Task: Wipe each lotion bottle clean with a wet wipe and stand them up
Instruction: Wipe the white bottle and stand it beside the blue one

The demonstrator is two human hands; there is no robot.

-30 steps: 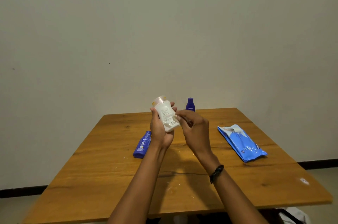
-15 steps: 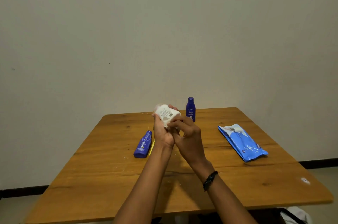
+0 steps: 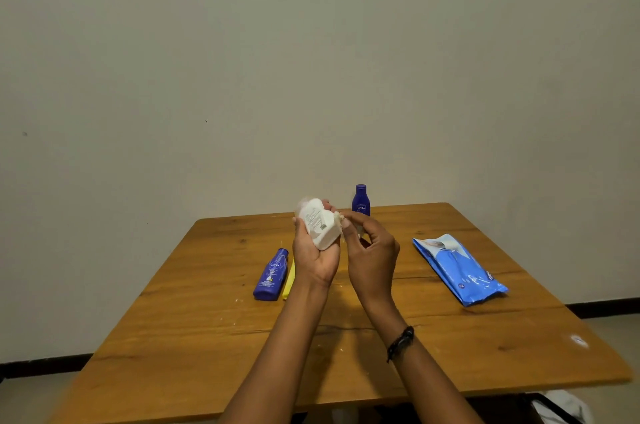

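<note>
Gripping the white lotion bottle [image 3: 320, 228], tilted over the table [image 3: 450, 337] centre, left hand [image 3: 317, 261] stays wrapped round it; right hand [image 3: 372, 250], pinching a wet wipe [image 3: 337, 214], has slid off to its 3 o'clock edge.

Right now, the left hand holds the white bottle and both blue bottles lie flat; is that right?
Not quite: in the head view only the near blue bottle lies flat; the far blue bottle stands upright. The left hand holds the white bottle.
</note>
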